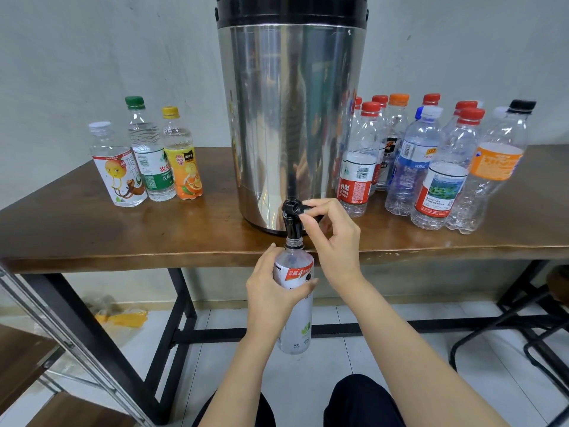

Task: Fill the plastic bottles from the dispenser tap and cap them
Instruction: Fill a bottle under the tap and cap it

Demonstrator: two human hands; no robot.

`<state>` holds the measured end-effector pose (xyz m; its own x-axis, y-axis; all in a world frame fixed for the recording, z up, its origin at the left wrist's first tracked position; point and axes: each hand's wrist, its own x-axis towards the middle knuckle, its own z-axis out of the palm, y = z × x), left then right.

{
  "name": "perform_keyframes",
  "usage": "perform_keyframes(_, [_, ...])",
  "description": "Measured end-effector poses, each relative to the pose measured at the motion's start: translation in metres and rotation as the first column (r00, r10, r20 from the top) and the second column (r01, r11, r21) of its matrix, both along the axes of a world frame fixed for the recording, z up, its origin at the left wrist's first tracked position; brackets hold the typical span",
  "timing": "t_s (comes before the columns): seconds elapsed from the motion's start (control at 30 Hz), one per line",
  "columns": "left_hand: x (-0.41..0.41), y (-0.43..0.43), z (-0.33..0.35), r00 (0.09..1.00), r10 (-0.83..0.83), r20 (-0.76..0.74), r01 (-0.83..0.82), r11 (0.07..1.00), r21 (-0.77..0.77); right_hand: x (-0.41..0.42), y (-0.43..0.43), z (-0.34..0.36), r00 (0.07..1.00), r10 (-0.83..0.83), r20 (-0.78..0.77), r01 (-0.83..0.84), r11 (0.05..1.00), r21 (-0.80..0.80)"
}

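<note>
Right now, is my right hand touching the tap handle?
Touching. The head view shows the right hand pinching the black tap handle between thumb and fingers.

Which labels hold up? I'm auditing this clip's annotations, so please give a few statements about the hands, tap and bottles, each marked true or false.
1. The left hand holds an uncapped bottle with its mouth under the tap. True.
2. The right hand lies flat on the table. False: its fingers pinch the tap's lever.
3. Three capped bottles stand left of the dispenser. True.
4. The right-side bottles all have green caps. False: most are red, with orange, black and white ones.
5. The dispenser stands on the floor. False: it stands on the table.
</note>
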<state>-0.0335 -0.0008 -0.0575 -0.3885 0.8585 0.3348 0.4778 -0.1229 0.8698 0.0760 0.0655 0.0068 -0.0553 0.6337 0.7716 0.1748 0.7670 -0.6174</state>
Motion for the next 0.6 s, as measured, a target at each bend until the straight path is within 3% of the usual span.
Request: perform_keyframes(0.6, [0.013, 0.001, -0.003, 0.997, 0.064, -0.051, -0.061, 0.996, 0.057, 0.003, -0.002, 0.003, 0.999, 0.033, 0.014, -0.033, 0.999, -0.011])
